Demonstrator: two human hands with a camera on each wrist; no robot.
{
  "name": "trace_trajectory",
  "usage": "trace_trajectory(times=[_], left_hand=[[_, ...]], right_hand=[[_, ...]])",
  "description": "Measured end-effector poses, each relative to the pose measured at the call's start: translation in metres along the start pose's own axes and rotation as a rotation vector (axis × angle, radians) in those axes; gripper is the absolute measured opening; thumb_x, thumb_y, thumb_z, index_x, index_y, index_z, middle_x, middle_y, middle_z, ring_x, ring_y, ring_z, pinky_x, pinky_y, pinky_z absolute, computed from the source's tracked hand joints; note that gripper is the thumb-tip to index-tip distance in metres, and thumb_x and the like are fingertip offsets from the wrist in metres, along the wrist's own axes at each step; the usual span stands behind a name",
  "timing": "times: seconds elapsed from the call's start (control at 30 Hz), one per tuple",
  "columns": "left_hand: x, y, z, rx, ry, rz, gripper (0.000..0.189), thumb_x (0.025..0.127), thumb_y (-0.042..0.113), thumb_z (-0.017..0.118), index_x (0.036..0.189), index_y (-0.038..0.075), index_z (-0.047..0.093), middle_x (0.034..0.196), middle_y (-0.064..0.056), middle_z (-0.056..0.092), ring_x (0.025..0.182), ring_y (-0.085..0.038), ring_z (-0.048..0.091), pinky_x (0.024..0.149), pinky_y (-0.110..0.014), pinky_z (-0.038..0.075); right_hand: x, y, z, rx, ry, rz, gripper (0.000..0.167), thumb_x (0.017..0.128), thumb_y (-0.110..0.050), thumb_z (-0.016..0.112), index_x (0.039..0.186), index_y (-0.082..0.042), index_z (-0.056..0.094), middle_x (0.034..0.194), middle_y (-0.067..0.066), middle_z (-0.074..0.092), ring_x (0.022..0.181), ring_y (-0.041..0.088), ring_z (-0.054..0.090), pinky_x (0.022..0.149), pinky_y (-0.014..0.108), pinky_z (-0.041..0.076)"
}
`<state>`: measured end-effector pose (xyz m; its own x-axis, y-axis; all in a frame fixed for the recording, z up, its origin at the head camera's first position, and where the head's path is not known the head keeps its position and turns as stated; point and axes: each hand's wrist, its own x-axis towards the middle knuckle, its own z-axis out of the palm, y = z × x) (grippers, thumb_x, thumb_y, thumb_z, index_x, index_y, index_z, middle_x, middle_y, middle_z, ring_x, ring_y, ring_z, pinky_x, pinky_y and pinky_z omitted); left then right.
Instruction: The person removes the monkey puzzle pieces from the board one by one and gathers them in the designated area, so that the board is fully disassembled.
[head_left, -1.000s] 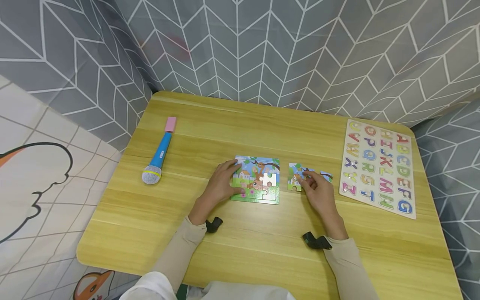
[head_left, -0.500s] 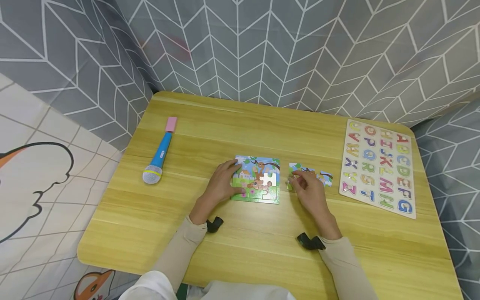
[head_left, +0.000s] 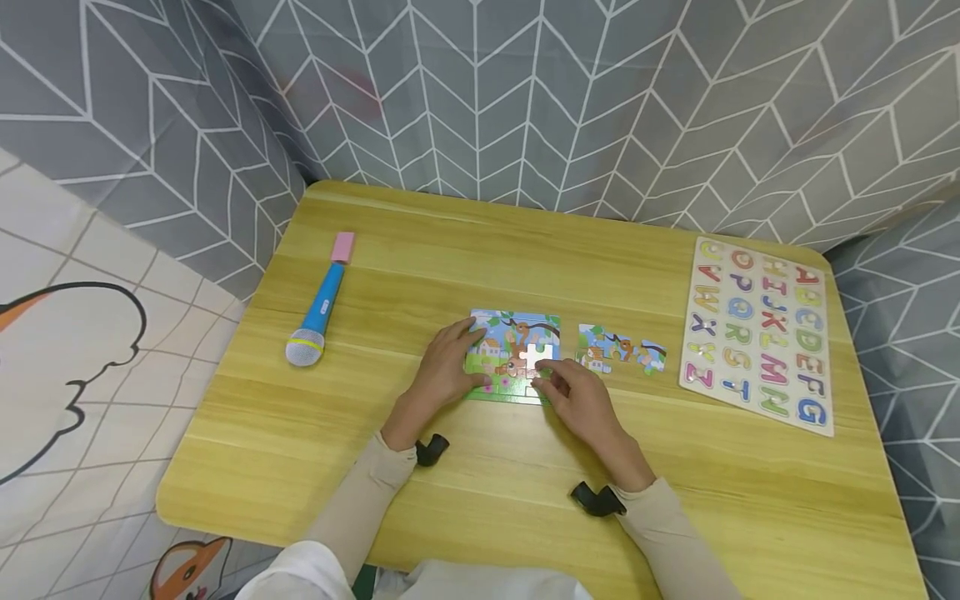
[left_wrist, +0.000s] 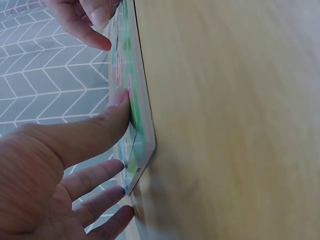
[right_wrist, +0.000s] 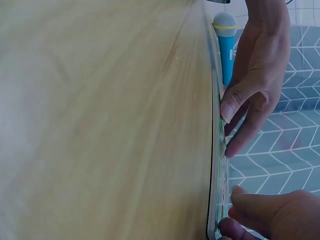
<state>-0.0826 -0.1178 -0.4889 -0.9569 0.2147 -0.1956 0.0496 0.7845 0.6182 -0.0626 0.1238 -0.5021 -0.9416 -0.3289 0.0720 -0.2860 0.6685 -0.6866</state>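
Note:
A square jigsaw puzzle board with a cartoon picture lies on the table; a pale, piece-shaped gap shows at its right. My left hand rests along the board's left side. In the left wrist view its thumb lies on the face and its straight fingertips touch the edge. My right hand is over the board's lower right, fingertips at the gap. The right wrist view shows that thumb and finger apart, with no piece seen between them. Several loose puzzle pieces lie right of the board.
An alphabet board with coloured letters lies at the right of the wooden table. A blue toy microphone and a pink block lie at the left. Patterned grey curtains hang behind.
My right hand has moved left from the loose pieces onto the puzzle board, uncovering those pieces. My left hand has stayed in place on the board.

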Motion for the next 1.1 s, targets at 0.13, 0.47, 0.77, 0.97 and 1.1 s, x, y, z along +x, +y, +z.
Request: trace_trajectory(times=[0.13, 0.47, 0.77, 0.97, 1.1], left_hand=[[-0.001, 0.003, 0.0, 0.03, 0.009, -0.009, 0.081, 0.077, 0.026, 0.088, 0.147, 0.009, 0.051, 0.163, -0.012, 0.034, 0.153, -0.037, 0.026, 0.128, -0.057, 0.017], [0.0, 0.019, 0.002, 0.105, 0.004, -0.003, 0.068, 0.077, 0.015, 0.086, 0.14, 0.011, 0.059, 0.156, -0.011, 0.047, 0.154, -0.033, 0.026, 0.127, -0.064, 0.004], [0.005, 0.031, 0.008, 0.112, 0.001, 0.076, 0.065, 0.082, 0.021, 0.084, 0.14, 0.007, 0.058, 0.145, -0.015, 0.055, 0.139, -0.037, 0.047, 0.126, -0.062, 0.016], [0.008, 0.037, 0.01, 0.111, 0.028, 0.097, 0.063, 0.085, 0.026, 0.081, 0.139, 0.004, 0.059, 0.136, -0.014, 0.061, 0.13, -0.035, 0.053, 0.124, -0.054, 0.03], [0.011, 0.039, 0.012, 0.099, 0.027, 0.101, 0.057, 0.087, 0.024, 0.079, 0.137, 0.004, 0.061, 0.131, -0.013, 0.063, 0.123, -0.032, 0.056, 0.115, -0.047, 0.042]], right_hand=[[-0.002, 0.001, 0.001, -0.021, -0.019, -0.005, 0.029, 0.09, -0.015, 0.075, 0.118, -0.004, 0.073, 0.075, 0.0, 0.059, 0.063, 0.006, 0.045, 0.056, 0.019, 0.041], [-0.002, -0.003, 0.001, -0.034, -0.014, 0.004, 0.031, 0.091, -0.015, 0.074, 0.12, -0.004, 0.073, 0.075, 0.001, 0.058, 0.063, 0.007, 0.044, 0.056, 0.019, 0.038], [-0.002, -0.002, 0.001, -0.057, -0.022, -0.019, 0.038, 0.086, -0.019, 0.08, 0.119, -0.003, 0.072, 0.077, 0.002, 0.06, 0.06, 0.006, 0.044, 0.054, 0.018, 0.039], [0.0, -0.001, -0.002, -0.071, -0.042, -0.013, 0.04, 0.085, -0.023, 0.081, 0.119, -0.005, 0.073, 0.076, 0.001, 0.06, 0.06, 0.005, 0.046, 0.054, 0.018, 0.041], [0.002, 0.0, -0.002, -0.063, -0.051, -0.008, 0.038, 0.084, -0.023, 0.081, 0.118, -0.006, 0.074, 0.076, 0.0, 0.061, 0.061, 0.005, 0.047, 0.055, 0.019, 0.042]])
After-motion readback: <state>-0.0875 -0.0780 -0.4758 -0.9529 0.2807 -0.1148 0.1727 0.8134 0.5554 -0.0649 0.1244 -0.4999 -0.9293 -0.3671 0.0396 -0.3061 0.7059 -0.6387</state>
